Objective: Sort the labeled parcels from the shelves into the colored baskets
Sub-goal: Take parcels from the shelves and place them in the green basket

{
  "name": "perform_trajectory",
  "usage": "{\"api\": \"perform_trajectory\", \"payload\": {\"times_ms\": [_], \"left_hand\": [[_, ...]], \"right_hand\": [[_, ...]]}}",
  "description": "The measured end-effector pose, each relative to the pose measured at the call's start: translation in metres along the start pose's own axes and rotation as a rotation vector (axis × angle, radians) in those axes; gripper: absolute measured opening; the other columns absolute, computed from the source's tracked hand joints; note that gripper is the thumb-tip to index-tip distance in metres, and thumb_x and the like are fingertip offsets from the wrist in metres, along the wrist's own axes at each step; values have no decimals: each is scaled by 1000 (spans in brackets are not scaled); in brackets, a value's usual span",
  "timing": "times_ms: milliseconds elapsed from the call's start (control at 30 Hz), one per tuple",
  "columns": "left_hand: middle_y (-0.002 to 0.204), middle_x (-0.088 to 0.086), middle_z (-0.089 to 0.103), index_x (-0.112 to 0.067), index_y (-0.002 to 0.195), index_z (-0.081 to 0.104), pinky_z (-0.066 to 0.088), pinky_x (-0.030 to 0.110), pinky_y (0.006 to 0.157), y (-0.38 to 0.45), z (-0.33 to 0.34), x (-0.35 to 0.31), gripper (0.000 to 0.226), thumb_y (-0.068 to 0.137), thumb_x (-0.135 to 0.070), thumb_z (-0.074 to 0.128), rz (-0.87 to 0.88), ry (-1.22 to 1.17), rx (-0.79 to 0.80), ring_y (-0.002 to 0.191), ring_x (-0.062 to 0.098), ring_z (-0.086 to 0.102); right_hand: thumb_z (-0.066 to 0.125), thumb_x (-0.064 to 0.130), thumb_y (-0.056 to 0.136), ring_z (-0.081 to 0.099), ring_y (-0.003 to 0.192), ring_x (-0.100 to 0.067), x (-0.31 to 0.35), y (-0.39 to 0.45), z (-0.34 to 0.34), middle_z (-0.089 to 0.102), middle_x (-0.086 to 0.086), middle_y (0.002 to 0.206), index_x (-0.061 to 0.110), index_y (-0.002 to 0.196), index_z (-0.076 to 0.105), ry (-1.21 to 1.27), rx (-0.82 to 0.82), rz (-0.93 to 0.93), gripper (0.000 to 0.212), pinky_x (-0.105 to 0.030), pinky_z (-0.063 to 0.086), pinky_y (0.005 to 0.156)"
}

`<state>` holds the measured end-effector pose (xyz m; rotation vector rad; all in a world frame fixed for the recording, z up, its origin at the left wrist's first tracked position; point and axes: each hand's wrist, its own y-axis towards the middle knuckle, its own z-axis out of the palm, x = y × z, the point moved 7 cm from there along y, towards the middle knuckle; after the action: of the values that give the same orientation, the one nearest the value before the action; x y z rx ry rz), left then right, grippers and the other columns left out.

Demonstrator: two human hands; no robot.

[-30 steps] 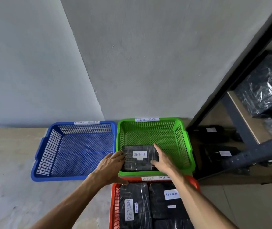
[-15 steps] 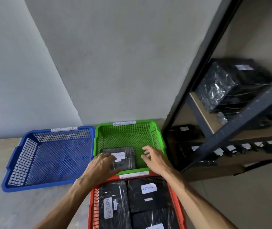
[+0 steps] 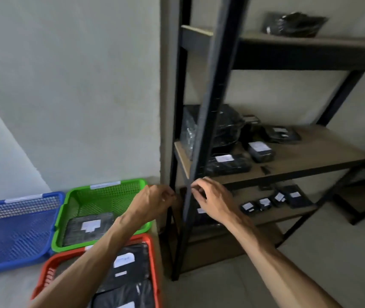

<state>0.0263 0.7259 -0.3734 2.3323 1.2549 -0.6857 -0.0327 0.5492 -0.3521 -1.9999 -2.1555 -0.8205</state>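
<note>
A black parcel with a white label (image 3: 89, 226) lies flat in the green basket (image 3: 101, 192). The blue basket (image 3: 15, 236) to its left holds nothing. The red basket (image 3: 148, 247) in front holds several black labelled parcels (image 3: 128, 263). My left hand (image 3: 152, 202) hovers over the green basket's right edge, fingers loosely curled, holding nothing. My right hand (image 3: 210, 196) reaches past the black shelf post (image 3: 201, 138) toward the low shelf, fingers relaxed and empty. Several small labelled parcels (image 3: 263, 203) lie on that low shelf.
The metal shelf unit (image 3: 288, 165) stands right of the baskets against the wall. Its middle board carries black parcels (image 3: 228, 164) and a large wrapped bundle (image 3: 226, 127). One more black bag (image 3: 294, 24) sits on the top board. Bare floor lies at the lower right.
Both hands let go of the parcel in the green basket and moved right toward the shelf. My view swung right and up, bringing the shelves into sight.
</note>
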Motion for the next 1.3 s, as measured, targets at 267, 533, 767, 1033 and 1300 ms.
{"api": "perform_trajectory", "payload": {"times_ms": [267,533,767,1033,1300], "left_hand": [[64,-22,68,-26,77,76,45,6,64,61,35,-187,18,85,-15,63,25,-215,-75,64,-11,64],[72,4,76,-13,84,77,61,26,62,143,92,-269,12,90,-13,67,-30,-406,5,66,14,74],[81,11,77,-13,84,75,58,26,59,246,170,-282,13,94,-15,66,-224,-614,47,73,18,76],[89,13,73,-7,93,73,60,32,77,359,243,-279,11,94,-13,65,-485,-930,-32,83,23,73],[132,20,59,2,132,54,45,37,98,422,279,-285,46,101,-32,52,-599,-499,-28,124,37,55]], "right_hand": [[57,32,98,63,91,-13,-90,-21,-160,62,5,105,21,110,64,-145,-125,-121,17,-33,55,70],[57,34,98,62,94,-15,-194,-12,-241,59,4,108,21,115,62,-287,-218,-140,22,-31,54,77],[60,33,98,62,96,-13,-333,37,-258,63,1,114,19,117,64,-108,-203,93,24,-26,52,81],[52,27,105,55,117,-25,-501,86,-217,56,-12,130,5,137,49,600,-159,763,39,-32,44,95],[54,27,103,53,113,-25,-574,130,-179,50,-15,144,3,148,34,682,-69,864,55,-27,44,88]]}}
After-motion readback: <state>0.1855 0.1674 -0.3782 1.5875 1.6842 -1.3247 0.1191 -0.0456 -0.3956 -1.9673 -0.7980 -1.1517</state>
